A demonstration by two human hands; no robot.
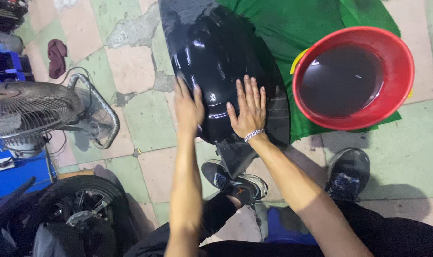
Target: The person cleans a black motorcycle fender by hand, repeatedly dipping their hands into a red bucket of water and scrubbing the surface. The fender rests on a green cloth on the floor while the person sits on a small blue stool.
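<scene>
Step in hand: we judge this to be hand-work over the glossy surface of a black motorcycle body panel (226,62), rubbing or feeling it down; both palms are on it.

Panel: it lies on the tiled floor (135,66), its far part over a green cloth (297,24), its narrow near end propped by our left shoe (235,183).

Left hand (188,107): flat on the panel's left edge, fingers together and slightly blurred, so we take it to be sliding. It grips nothing.

Right hand (250,109): pressed flat near the panel's middle, fingers spread and pointing away from us, a metal bracelet (254,135) at the wrist. It holds nothing either.

Next move, our judgement: steady palm pressure along the curve, with the panel kept from slipping off the shoe; the basin is within reach if water is wanted.

Basin: a red basin (397,57) of dark water sits on the cloth's right side, just beside the panel, not touching the hands.

Surroundings: a floor fan (31,109) at the floor's left edge, a wheel (78,207) at the near left corner, a maroon rag (57,56) farther off, and our right shoe (348,171) below the basin.
</scene>
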